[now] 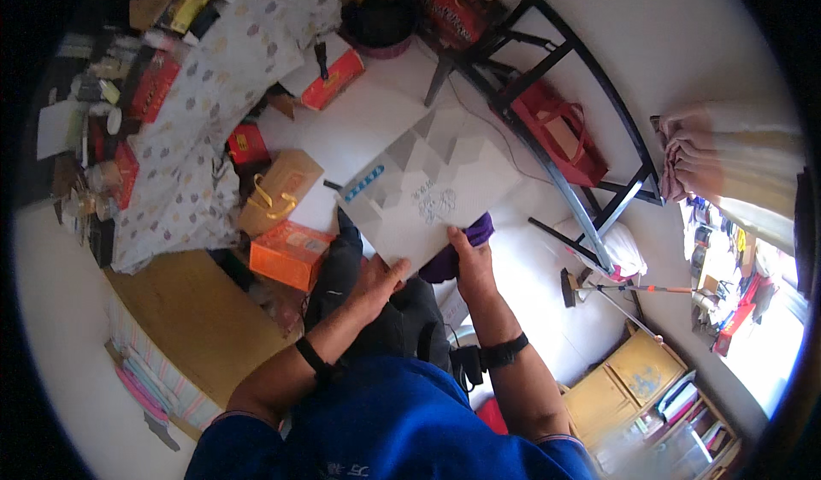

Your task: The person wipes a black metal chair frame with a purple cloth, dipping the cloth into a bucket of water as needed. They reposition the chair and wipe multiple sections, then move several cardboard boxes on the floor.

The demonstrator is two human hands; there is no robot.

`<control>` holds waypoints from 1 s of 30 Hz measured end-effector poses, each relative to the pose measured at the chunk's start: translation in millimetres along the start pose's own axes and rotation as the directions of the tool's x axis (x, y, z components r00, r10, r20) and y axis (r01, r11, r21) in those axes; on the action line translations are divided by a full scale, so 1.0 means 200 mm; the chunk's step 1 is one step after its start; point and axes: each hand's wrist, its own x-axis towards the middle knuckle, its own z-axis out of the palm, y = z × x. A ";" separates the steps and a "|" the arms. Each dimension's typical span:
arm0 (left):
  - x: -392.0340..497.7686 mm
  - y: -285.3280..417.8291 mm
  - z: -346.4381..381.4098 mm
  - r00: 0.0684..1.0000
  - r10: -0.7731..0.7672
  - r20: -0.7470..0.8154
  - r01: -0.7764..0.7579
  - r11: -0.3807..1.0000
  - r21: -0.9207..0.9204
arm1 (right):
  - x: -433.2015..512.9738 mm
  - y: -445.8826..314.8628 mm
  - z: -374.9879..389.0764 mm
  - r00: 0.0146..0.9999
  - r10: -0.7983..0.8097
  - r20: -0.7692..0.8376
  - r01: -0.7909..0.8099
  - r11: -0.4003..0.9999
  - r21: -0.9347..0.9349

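Observation:
A flat white box or board [417, 204] with grey geometric shapes, a blue strip and a line drawing is held out before my body. My left hand [381, 284] grips its near edge, thumb on top. At the same piece's near right edge is my right hand [471, 258], its thumb on the face and a purple cloth [478, 231] bunched beneath and beside it. The fingers under the piece are hidden. Both wrists wear black straps.
A black metal frame [545, 153] leans at the right around a red gift bag [564, 133]. Left of my hands are an orange box [292, 253] and a tan gift bag [282, 191]. A cloth-covered, cluttered table [211, 82] stands upper left; a broom [569, 287] lies right.

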 end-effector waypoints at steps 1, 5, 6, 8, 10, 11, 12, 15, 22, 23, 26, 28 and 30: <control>-0.01 -0.01 0.00 0.997 -0.017 0.075 0.021 0.999 -0.046 | -0.02 -0.02 -0.01 1.000 -0.022 -0.003 0.022 1.000 -0.022; -0.04 -0.03 0.03 0.997 0.001 0.075 0.007 0.994 -0.109 | -0.07 -0.06 -0.05 0.997 0.054 -0.059 -0.053 0.999 0.007; -0.04 -0.01 0.04 0.996 -0.002 0.084 0.011 0.994 -0.108 | -0.08 -0.06 -0.05 1.000 0.015 -0.010 -0.014 0.999 0.041; -0.02 0.04 0.04 0.996 0.044 0.076 -0.029 0.981 -0.192 | -0.08 -0.09 -0.06 0.999 -0.025 0.034 0.022 0.996 0.087; 0.05 0.14 -0.01 0.998 0.033 0.060 -0.013 0.953 -0.304 | -0.06 -0.13 -0.07 0.999 0.036 -0.001 -0.036 0.999 -0.020; 0.09 0.19 -0.05 0.998 0.028 0.062 -0.002 0.923 -0.386 | -0.04 -0.16 -0.08 0.998 0.064 -0.008 -0.064 0.996 -0.067; 0.15 0.25 -0.09 1.000 0.025 0.013 -0.018 0.919 -0.393 | -0.03 -0.19 -0.09 0.999 0.044 -0.006 -0.044 0.991 -0.127; 0.41 0.46 -0.27 0.996 0.030 -0.088 -0.066 0.902 -0.428 | 0.03 -0.27 -0.12 0.998 0.063 -0.012 -0.064 0.976 -0.210; 1.55 1.04 -0.73 0.968 -0.025 -0.252 -0.119 0.834 -0.539 | 0.29 -0.35 -0.06 0.963 0.217 -0.162 -0.243 0.956 -0.163; 1.75 1.12 -0.76 0.959 -0.034 -0.281 -0.130 0.828 -0.546 | 0.37 -0.35 -0.03 0.929 0.305 -0.209 -0.340 0.927 -0.160; 2.33 1.36 -0.82 0.946 -0.040 -0.320 -0.163 0.798 -0.580 | 0.57 -0.28 0.09 0.904 0.347 -0.248 -0.409 0.872 -0.270; 2.67 1.49 -0.83 0.932 -0.026 -0.360 -0.211 0.770 -0.602 | 0.72 -0.24 0.15 0.911 0.360 -0.202 -0.412 0.821 -0.395; 2.98 1.60 -0.87 0.916 -0.020 -0.400 -0.255 0.741 -0.621 | 0.85 -0.20 0.20 0.904 0.384 -0.189 -0.427 0.780 -0.457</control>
